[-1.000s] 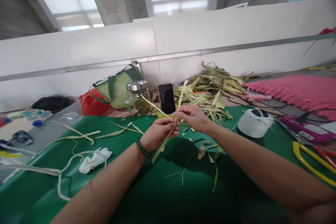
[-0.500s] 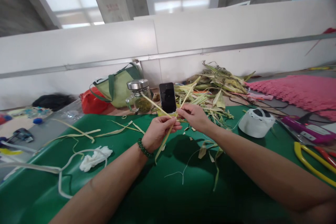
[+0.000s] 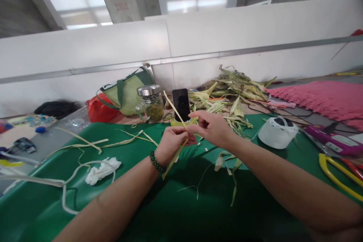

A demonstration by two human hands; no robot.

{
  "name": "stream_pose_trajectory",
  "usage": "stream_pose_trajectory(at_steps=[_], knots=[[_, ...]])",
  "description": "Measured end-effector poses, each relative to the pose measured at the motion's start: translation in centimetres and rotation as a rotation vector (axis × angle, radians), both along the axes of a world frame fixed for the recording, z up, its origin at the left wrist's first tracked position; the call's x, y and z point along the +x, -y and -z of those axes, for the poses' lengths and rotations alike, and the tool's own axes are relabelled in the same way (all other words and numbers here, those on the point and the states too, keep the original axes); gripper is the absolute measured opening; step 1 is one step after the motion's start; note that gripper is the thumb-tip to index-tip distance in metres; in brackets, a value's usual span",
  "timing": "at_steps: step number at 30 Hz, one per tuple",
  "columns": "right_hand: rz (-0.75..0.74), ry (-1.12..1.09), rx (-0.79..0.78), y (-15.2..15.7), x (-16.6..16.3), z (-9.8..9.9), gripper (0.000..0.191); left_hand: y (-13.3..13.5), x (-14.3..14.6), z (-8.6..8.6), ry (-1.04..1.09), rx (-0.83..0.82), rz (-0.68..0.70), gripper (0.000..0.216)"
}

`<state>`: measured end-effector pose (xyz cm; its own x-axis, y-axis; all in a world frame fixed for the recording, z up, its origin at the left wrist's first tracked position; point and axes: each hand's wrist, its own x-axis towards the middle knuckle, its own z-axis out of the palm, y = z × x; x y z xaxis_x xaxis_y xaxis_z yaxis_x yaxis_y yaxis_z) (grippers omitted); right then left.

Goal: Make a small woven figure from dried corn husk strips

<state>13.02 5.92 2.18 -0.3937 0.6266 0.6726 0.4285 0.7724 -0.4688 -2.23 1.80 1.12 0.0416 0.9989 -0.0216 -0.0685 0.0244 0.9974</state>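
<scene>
My left hand [image 3: 171, 143], a green bead bracelet at its wrist, pinches a pale corn husk strip [image 3: 173, 107] between thumb and fingers. One end of it rises toward the phone; a husk end also hangs below the hand. My right hand [image 3: 214, 130] meets the left at the crossing, thumb and fingertips closed on the husk there. Its fingers partly hide what they grip. Both hands are above a green mat [image 3: 124, 204]. Behind them a black phone [image 3: 181, 104] stands upright in a yellow holder [image 3: 176, 123].
A glass jar mug [image 3: 154, 111] and a green bag [image 3: 133, 92] stand behind left. A corn husk pile [image 3: 241, 85] lies behind right. White thread roll [image 3: 276, 134], purple tool [image 3: 333, 140] and yellow-handled scissors [image 3: 326, 170] are at right; crumpled tissue [image 3: 103, 172] and white cable [image 3: 66, 193] at left.
The husk end that pointed up to the right no longer shows. My right hand has moved in against my left. The upper-left strip now stands steeper.
</scene>
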Motion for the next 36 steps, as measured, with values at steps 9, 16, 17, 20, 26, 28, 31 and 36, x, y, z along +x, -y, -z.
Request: stream_pose_trajectory(at_steps=[9,16,17,20,26,28,31,36], knots=[[-0.21,0.138,0.444,1.2,-0.4,0.4,0.012,0.0,0.0,-0.4,-0.026,0.111,-0.05,0.025],[-0.186,0.256,0.667,0.6,-0.1,0.2,0.018,-0.5,-0.6,-0.2,0.092,0.085,-0.077,0.032],[-0.181,0.267,0.691,0.6,0.0,0.2,0.018,-0.5,-0.7,-0.1,0.096,0.087,-0.065,0.033],[-0.172,0.288,0.72,0.5,0.1,0.0,0.019,-0.4,-1.0,-0.3,0.097,0.083,-0.023,0.035],[-0.2,0.295,0.681,0.5,0.4,-0.4,0.023,0.0,-1.3,-1.2,0.164,0.06,0.042,0.028],[-0.209,0.3,0.669,0.5,0.5,-0.6,0.024,0.2,-1.4,-1.5,0.205,0.043,0.05,0.024],[-0.183,0.334,0.64,0.5,0.7,-0.9,0.025,0.4,-1.4,-1.8,0.237,0.036,0.037,0.019],[-0.174,0.397,0.62,0.5,0.9,-1.1,0.024,0.4,-1.3,-1.6,0.18,0.077,0.03,0.024]])
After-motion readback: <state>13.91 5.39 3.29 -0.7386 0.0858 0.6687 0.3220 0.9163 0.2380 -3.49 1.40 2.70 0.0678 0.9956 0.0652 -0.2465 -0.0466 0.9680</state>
